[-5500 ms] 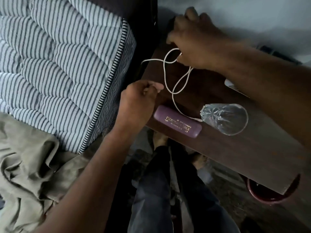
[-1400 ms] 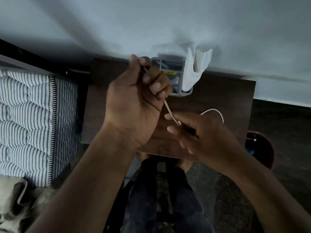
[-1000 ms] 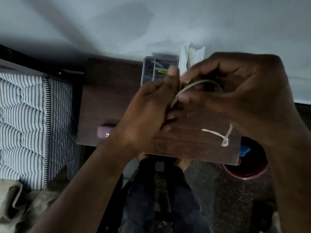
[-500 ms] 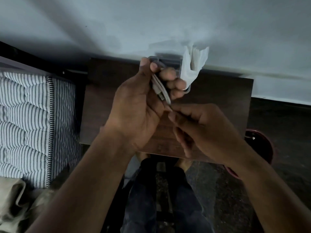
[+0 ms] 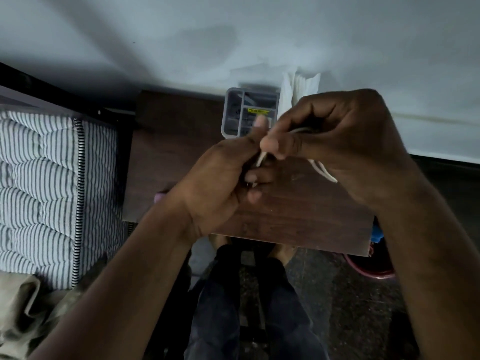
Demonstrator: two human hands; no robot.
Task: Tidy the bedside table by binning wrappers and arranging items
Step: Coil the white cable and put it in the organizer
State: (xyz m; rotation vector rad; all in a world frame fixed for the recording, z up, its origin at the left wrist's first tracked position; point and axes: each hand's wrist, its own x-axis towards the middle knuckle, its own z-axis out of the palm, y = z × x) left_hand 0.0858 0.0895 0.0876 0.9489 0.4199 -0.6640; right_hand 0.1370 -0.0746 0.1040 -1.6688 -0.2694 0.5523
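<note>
Pale wall (image 5: 233, 35) across the whole top. Striped mattress (image 5: 46, 190) filling the left side, crumpled beige cloth (image 5: 23, 307) below it at the bottom corner. Dark wooden bedside table (image 5: 298, 219) pushed against the wall, just beside the mattress. Dark trousers (image 5: 249, 307) and bare feet on the speckled floor under the near edge. Right hand (image 5: 348, 149) raised over the table's right half, thumb and forefinger pinched together on the white cable (image 5: 323, 172), loops of it trailing out beneath the palm. Left hand (image 5: 220, 185) touching it from the left, fingers curled and closed on the same cable where a short stretch shows between the two hands. Maroon bin (image 5: 371, 268) on the floor at the table's right front corner, mostly hidden by the right forearm, something blue inside. Grey divided organiser (image 5: 233, 113) at the back of the table against the wall, yellow label in one compartment, near corner hidden by the left thumb. White tissue (image 5: 301, 87) standing upright just right of the organiser. Sliver of a lilac case (image 5: 159, 197) peeking out left of the left wrist, on the table near its front edge.
</note>
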